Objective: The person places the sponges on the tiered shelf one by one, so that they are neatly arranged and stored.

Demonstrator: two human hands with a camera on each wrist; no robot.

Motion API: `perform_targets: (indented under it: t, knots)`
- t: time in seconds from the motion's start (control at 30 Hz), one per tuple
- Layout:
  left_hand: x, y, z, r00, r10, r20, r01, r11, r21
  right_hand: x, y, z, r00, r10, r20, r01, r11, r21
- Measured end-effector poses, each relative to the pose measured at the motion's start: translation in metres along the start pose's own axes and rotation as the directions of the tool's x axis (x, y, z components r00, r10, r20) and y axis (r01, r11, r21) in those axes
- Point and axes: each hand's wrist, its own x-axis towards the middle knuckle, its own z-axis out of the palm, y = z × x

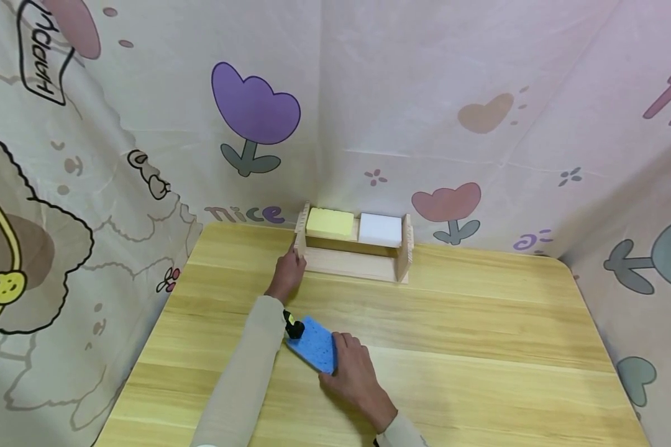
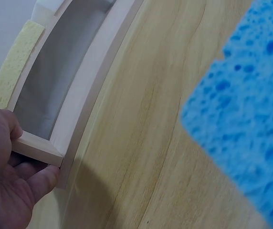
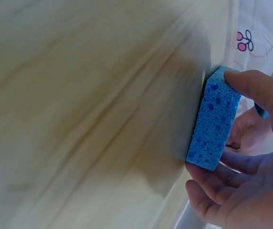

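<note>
At the back of the table stands a small two-tier wooden shelf (image 1: 349,266). My left hand (image 1: 289,273) grips its left end panel, the thumb on one side and fingers on the other in the left wrist view. On the upper tier lie a yellow sponge (image 1: 330,223) and, to its right, a white block (image 1: 380,230). My right hand (image 1: 353,372) holds a blue sponge (image 1: 315,347) by its edges, between thumb and fingers, in front of the shelf. Large pores show on the blue sponge (image 3: 214,121) in the right wrist view. The shelf's lower tier bears nothing.
The wood-grain table (image 1: 481,354) spreads out around both hands. A printed cloth (image 1: 391,93) hangs behind it and along both sides, close to the shelf's back. A black wrist camera (image 1: 294,326) on the left arm overlaps the blue sponge in the head view.
</note>
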Motion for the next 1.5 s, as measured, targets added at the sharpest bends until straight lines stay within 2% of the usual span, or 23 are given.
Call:
perform_targets:
  t: [0.17, 0.4, 0.67, 0.93, 1.2, 1.5]
  knots:
    - [-0.002, -0.001, -0.001, 1.0, 0.013, 0.006, -0.013, 1.0, -0.003, -0.003, 0.004, -0.003, 1.0, 0.0, 0.01, -0.001, 1.0, 0.022]
    - [-0.002, -0.002, 0.0, 1.0, -0.003, 0.011, 0.002, 1.0, 0.021, -0.007, 0.012, -0.006, 1.0, 0.013, 0.01, -0.014, 0.999, 0.043]
    - [-0.003, -0.001, 0.001, 1.0, 0.014, 0.004, -0.014, 0.999, 0.033, -0.011, 0.028, -0.018, 0.999, -0.002, -0.036, 0.005, 0.997, 0.076]
    - [-0.001, 0.004, -0.001, 0.999, 0.047, -0.022, -0.046, 0.998, 0.046, -0.006, 0.049, -0.031, 0.995, -0.018, -0.1, 0.021, 0.999, 0.034]
    - [-0.001, 0.004, -0.001, 0.999, 0.04, -0.026, -0.039, 0.998, 0.041, -0.002, 0.06, -0.042, 0.993, -0.013, -0.113, 0.013, 1.0, 0.002]
    - [-0.002, 0.001, -0.001, 0.999, 0.039, -0.024, -0.037, 0.998, 0.052, 0.005, 0.066, -0.056, 0.991, -0.009, -0.133, 0.015, 0.999, 0.044]
